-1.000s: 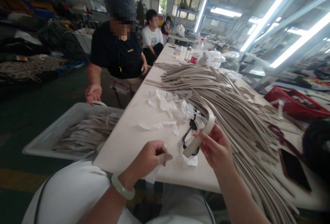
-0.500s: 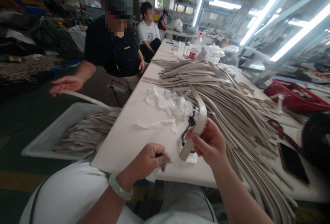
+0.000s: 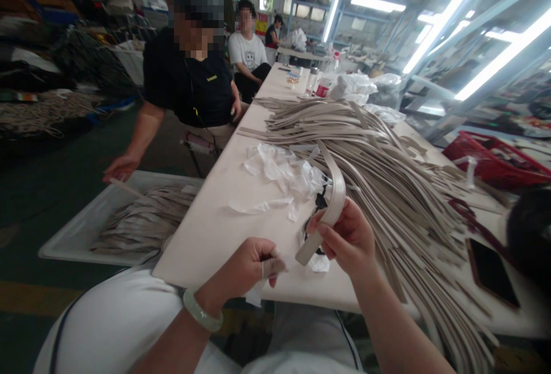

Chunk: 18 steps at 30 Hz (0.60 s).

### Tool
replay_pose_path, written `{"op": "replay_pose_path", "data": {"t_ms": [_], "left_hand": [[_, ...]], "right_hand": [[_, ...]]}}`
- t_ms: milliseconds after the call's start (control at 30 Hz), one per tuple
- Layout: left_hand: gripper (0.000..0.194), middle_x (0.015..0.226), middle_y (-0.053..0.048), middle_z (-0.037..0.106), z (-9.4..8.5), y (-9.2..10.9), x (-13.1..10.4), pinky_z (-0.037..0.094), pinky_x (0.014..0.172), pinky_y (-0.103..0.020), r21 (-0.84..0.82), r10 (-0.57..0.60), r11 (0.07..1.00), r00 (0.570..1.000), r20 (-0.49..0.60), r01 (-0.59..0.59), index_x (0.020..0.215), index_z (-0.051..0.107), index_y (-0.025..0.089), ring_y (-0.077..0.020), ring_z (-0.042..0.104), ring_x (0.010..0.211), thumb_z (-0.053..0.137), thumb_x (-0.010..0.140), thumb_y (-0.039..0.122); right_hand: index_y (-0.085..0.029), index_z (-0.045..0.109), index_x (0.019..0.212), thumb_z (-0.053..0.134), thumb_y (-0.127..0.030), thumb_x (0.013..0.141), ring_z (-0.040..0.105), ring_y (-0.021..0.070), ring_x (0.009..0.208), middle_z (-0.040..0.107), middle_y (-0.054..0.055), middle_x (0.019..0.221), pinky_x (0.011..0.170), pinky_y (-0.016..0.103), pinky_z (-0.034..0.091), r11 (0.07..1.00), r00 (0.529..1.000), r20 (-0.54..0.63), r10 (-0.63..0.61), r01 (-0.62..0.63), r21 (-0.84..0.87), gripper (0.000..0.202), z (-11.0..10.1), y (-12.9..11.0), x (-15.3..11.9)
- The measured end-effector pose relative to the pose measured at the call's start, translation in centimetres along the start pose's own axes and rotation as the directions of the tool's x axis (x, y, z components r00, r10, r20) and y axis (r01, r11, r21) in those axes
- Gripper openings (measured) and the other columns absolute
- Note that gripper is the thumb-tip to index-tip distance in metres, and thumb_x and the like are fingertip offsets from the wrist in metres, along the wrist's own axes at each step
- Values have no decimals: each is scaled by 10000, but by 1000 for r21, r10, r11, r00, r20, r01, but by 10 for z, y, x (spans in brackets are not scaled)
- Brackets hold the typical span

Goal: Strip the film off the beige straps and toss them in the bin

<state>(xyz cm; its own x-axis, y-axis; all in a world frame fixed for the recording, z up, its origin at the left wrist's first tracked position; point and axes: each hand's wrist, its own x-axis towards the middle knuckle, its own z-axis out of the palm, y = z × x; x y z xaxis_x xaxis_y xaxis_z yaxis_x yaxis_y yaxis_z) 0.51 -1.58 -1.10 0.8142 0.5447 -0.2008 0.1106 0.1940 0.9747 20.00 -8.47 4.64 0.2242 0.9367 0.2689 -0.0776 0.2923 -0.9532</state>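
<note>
In my right hand (image 3: pixel 344 236), a beige strap (image 3: pixel 336 190) is pinched near its lower end; the rest curves up and back over the table. My left hand (image 3: pixel 258 265) is closed at the table's near edge, with a tape-like wrap on a finger and a thin white piece (image 3: pixel 253 293) hanging below it. The two hands are apart. Crumpled white film (image 3: pixel 279 167) lies beyond them, beside a dark item (image 3: pixel 319 199) partly hidden by the strap. Many long beige straps (image 3: pixel 387 190) are heaped along the right of the table (image 3: pixel 206 236).
At the left, a person in black (image 3: pixel 189 87) lowers a strap over a white bin (image 3: pixel 64 242) of strips. A phone (image 3: pixel 493 271) and a red basket (image 3: pixel 495 159) are at the right. Bottles and plastic bags (image 3: pixel 353 84) stand farther back.
The other person's hand has moved down and right toward the bin with its strap. My hands have barely moved; the strap's lower end has shifted slightly left.
</note>
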Motion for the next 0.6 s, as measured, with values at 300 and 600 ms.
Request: {"op": "replay_pose_path", "data": {"t_ms": [300, 600], "left_hand": [[511, 506, 4, 548, 2, 2, -2, 223, 439, -214, -7, -98, 995, 993, 71, 98, 646, 644, 116, -68, 364, 440, 716, 711, 618], [480, 471, 18, 542, -1, 5, -4, 225, 427, -214, -85, -106, 990, 991, 81, 113, 704, 680, 109, -54, 331, 396, 730, 710, 586]], "right_hand": [[-227, 490, 920, 669, -262, 880, 448, 30, 361, 713, 6, 808, 315, 139, 335, 1000, 999, 47, -5, 4, 15, 186, 5, 6, -2], [-233, 477, 969, 649, -260, 899, 550, 69, 434, 728, 21, 868, 366, 175, 414, 998, 998, 0, -62, 62, 32, 188, 7, 20, -4]]}}
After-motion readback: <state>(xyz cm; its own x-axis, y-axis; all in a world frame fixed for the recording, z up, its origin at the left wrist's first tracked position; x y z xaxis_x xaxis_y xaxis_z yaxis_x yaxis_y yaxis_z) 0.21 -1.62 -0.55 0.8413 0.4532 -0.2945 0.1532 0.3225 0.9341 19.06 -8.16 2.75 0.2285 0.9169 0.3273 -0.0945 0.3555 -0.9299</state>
